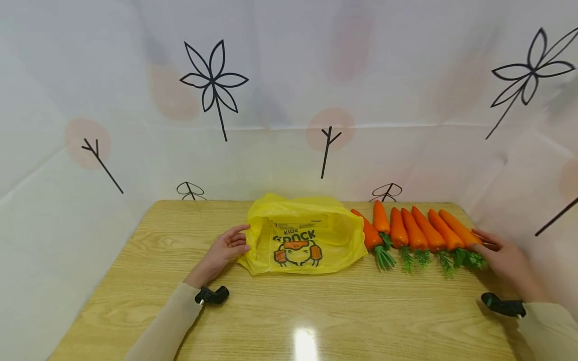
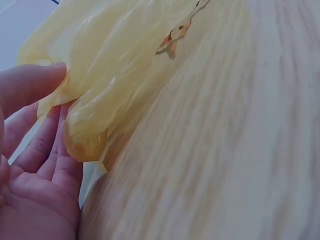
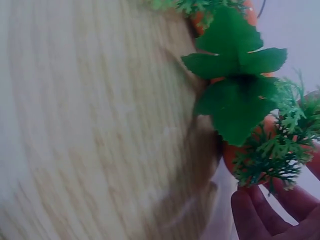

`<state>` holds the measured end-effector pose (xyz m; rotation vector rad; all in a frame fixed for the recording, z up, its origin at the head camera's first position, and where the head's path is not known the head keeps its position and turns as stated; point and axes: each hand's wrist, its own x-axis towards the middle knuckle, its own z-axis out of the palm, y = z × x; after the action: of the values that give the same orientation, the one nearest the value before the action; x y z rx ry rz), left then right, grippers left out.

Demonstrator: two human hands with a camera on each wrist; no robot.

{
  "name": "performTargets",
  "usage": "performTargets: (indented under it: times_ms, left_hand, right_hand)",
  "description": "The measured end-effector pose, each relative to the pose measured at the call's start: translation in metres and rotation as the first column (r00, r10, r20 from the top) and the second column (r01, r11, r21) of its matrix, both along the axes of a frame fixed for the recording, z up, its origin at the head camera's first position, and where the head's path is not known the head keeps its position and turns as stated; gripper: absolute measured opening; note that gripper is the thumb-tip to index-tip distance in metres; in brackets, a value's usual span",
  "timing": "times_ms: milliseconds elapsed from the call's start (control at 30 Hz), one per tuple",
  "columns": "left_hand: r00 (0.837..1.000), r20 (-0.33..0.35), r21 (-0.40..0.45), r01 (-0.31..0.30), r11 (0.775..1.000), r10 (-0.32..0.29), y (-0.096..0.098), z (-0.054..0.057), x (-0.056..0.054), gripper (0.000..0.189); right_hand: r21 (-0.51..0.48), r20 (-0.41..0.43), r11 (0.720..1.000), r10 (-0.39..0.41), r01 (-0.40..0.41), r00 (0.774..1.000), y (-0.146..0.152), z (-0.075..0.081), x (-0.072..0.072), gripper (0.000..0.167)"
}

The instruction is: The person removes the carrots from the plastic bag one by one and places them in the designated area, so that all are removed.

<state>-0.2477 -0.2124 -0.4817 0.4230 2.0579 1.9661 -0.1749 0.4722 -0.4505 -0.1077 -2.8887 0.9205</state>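
Note:
A yellow plastic bag with a duck print lies on the table, its mouth open toward me. At its left edge my left hand holds the plastic; in the left wrist view the thumb is in front and the fingers are behind the film. Several orange toy carrots with green tops lie in a row right of the bag. My right hand grips the rightmost carrot near its leafy end. In the right wrist view, green leaves partly cover the carrots.
The wooden table runs toward me in front of the bag and carrots. A white cloth backdrop with flower drawings rises behind the table and at both sides. The leftmost carrot lies against the bag's right side.

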Motion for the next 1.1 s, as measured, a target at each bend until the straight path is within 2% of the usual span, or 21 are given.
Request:
performTargets:
  times_ms: [133,367,600,800,1100]
  left_hand:
    - [1.000,0.009,-0.014,-0.018,1.000,0.018,0.001,0.001,0.002,0.062]
    - [0.999,-0.002,-0.049,-0.037,0.998,0.036,0.002,0.003,0.002,0.061]
    - [0.998,-0.026,-0.017,-0.055,0.998,0.055,-0.005,0.008,0.001,0.058]
    - [0.995,-0.060,-0.045,-0.077,0.996,0.075,-0.013,0.011,0.002,0.058]
    - [0.988,-0.127,-0.041,-0.095,0.995,0.090,-0.023,0.017,0.005,0.056]
  right_hand:
    - [-0.001,0.001,1.000,-0.015,0.015,1.000,-0.002,0.005,0.001,0.062]
    - [-0.022,0.073,0.999,-0.026,0.027,0.997,-0.010,0.021,0.002,0.066]
    - [0.036,0.030,0.999,-0.033,0.032,0.999,-0.017,0.030,0.002,0.062]
    - [0.083,0.022,0.996,-0.020,0.018,1.000,-0.018,0.034,0.001,0.061]
    - [0.074,-0.003,0.997,-0.012,0.012,1.000,-0.020,0.037,0.003,0.059]
